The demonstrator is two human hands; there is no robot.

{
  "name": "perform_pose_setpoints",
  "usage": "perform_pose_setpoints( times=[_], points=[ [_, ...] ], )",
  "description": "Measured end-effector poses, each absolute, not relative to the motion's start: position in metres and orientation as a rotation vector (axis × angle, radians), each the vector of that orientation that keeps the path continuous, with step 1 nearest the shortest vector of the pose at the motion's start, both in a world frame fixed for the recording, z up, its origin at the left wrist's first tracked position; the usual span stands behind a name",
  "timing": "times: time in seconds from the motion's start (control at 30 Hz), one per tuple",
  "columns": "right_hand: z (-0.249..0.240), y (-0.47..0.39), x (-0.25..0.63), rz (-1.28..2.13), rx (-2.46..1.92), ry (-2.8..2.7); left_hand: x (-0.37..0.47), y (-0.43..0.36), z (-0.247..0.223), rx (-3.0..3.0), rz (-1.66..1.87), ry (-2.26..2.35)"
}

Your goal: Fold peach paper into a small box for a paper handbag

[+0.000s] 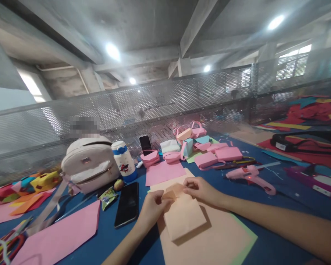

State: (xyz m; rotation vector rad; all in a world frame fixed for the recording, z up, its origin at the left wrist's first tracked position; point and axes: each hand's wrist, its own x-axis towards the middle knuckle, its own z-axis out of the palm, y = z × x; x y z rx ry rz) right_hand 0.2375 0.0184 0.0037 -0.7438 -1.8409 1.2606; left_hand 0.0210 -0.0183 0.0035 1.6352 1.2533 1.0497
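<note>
Between my hands is a folded peach paper piece, with a box-like lower part and a narrower folded flap at its far end. My left hand pinches the left side of that flap. On its right side, my right hand grips the paper between thumb and fingers. Beneath it lie large peach sheets with a green sheet showing at the edge. Beyond my hands is a pink sheet. A pink glue gun with a lit red light lies to the right.
Small pink paper bags cluster at the back. Left stand a backpack and a bottle. A black phone, snack packet, pink sheets and scissors lie nearby. A perforated metal screen borders the table.
</note>
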Motion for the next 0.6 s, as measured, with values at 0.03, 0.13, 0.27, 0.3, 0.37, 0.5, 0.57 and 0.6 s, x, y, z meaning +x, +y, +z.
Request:
perform_pose_setpoints(
  times=[0.03, 0.13, 0.27, 0.3, 0.37, 0.5, 0.57, 0.6],
  points=[
    [0.002, 0.019, 0.238, 1.282, -0.743, -1.862, 0.019, -0.017, 0.004, 1.642, 1.033, 1.246],
    [-0.002, 0.021, 0.237, 1.254, -0.758, -1.936, 0.018, -0.016, 0.005, 1.66, 0.991, 1.208],
    [-0.002, 0.018, 0.237, 1.183, -0.761, -2.011, 0.02, -0.018, 0.004, 1.679, 0.99, 1.193],
    [-0.001, 0.016, 0.237, 1.167, -0.761, -2.018, 0.021, -0.019, 0.004, 1.69, 1.001, 1.197],
    [0.003, 0.013, 0.237, 1.116, -0.771, -2.016, 0.021, -0.02, 0.004, 1.75, 1.036, 1.204],
    [0.007, 0.009, 0.236, 1.059, -0.766, -1.981, 0.021, -0.023, 0.003, 1.865, 1.084, 1.192],
    [0.007, 0.008, 0.235, 1.059, -0.758, -1.97, 0.022, -0.025, 0.003, 1.819, 1.096, 1.204],
    [0.007, 0.008, 0.235, 1.062, -0.754, -1.967, 0.022, -0.026, 0.004, 1.763, 1.117, 1.231]
  ],
)
